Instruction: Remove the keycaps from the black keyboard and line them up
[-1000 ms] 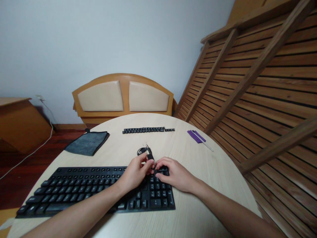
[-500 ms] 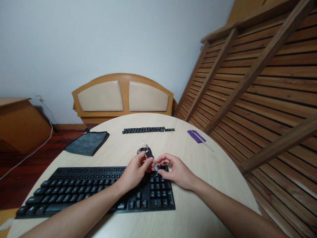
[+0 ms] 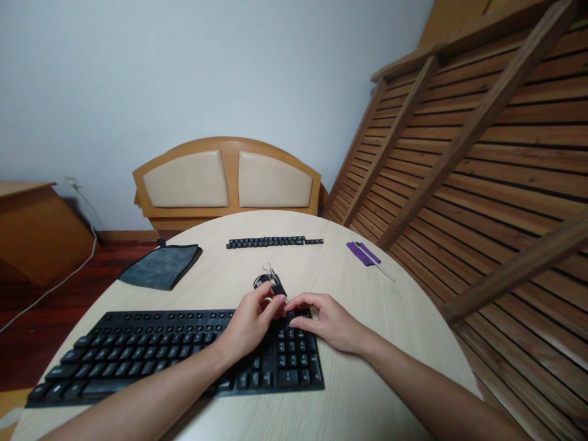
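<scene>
My left hand [image 3: 255,312] is closed around a keycap puller [image 3: 278,289] with a black grip and thin wire prongs pointing up and away. It hovers over the right part of a black keyboard [image 3: 151,343], whose upper rows show bare switches. My right hand [image 3: 326,321] is beside it, above the number pad's top. Its thumb and forefinger curl together at the puller's near end, and what lies between them is too dark to make out. A coiled black cable [image 3: 258,282] lies just behind the puller.
Removed keycaps [image 3: 266,242] stand in rows farther back on the round table [image 3: 367,367]. A grey cloth [image 3: 160,267] lies at the left. On the right, a thin brush-like stick [image 3: 379,268] rests on a purple cloth [image 3: 361,253]. Wooden slats [image 3: 482,184] lean beyond the table.
The grey keycap that showed between my right fingers is no longer visible. My right fingers have shifted slightly left, and the puller has tilted a little in my left hand.
</scene>
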`<state>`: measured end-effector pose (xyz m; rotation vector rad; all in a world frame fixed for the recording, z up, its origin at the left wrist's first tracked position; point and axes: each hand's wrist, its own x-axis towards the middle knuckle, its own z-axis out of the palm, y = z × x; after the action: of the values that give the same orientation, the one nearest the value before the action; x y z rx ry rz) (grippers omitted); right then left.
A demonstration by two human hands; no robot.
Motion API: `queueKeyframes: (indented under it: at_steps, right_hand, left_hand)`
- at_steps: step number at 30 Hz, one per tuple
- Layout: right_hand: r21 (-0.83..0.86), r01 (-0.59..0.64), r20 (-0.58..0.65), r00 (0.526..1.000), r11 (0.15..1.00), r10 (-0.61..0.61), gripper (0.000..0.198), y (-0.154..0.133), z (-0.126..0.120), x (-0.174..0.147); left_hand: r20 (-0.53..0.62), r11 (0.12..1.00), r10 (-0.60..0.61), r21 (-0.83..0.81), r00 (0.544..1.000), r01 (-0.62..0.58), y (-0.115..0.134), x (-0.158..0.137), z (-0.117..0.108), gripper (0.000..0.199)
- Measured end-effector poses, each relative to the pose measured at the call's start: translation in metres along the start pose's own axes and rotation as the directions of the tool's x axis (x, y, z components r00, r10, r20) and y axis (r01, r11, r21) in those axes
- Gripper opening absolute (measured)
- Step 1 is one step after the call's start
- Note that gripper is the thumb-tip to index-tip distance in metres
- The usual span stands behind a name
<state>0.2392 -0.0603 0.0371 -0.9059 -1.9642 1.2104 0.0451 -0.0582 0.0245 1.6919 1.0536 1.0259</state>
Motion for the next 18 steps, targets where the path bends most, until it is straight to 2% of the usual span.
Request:
queueKeyframes:
  at_steps: [2, 4, 8, 11, 14, 18]
  right_hand:
    - [-0.002, 0.027, 0.013, 1.0, 1.0, -0.027, 0.019, -0.001, -0.005, 0.001]
    - [-0.038, 0.044, -0.024, 0.999, 0.998, -0.045, 0.017, 0.002, -0.014, 0.002]
    - [-0.136, -0.01, -0.228, 0.973, 0.991, -0.021, 0.019, 0.026, -0.045, 0.013]
    - [-0.203, -0.087, -0.334, 0.943, 0.975, 0.014, 0.025, 0.053, -0.076, 0.026]
    - [-0.435, -0.192, -0.396, 0.918, 0.88, 0.005, 0.026, 0.077, -0.109, 0.041]
    - [-0.53, -0.285, -0.466, 0.885, 0.799, 0.006, 0.021, 0.099, -0.146, 0.059]
  left_hand:
    - [-0.017, 1.0, 0.004, -0.005, 1.0, -0.004, -0.001, 0.001, 0.0, 0.024]
    - [-0.033, 1.0, 0.005, 0.001, 0.999, -0.005, -0.003, 0.001, 0.0, 0.023]
    - [-0.028, 0.996, 0.011, 0.085, 1.0, -0.009, -0.006, 0.002, 0.001, 0.024]
    - [-0.009, 0.994, 0.012, 0.109, 1.0, -0.011, -0.009, 0.003, 0.003, 0.023]
    - [0.001, 0.993, -0.005, 0.116, 1.0, 0.005, -0.011, 0.003, 0.003, 0.023]
    - [0.007, 0.991, -0.03, 0.134, 1.0, 0.029, -0.009, 0.003, 0.003, 0.024]
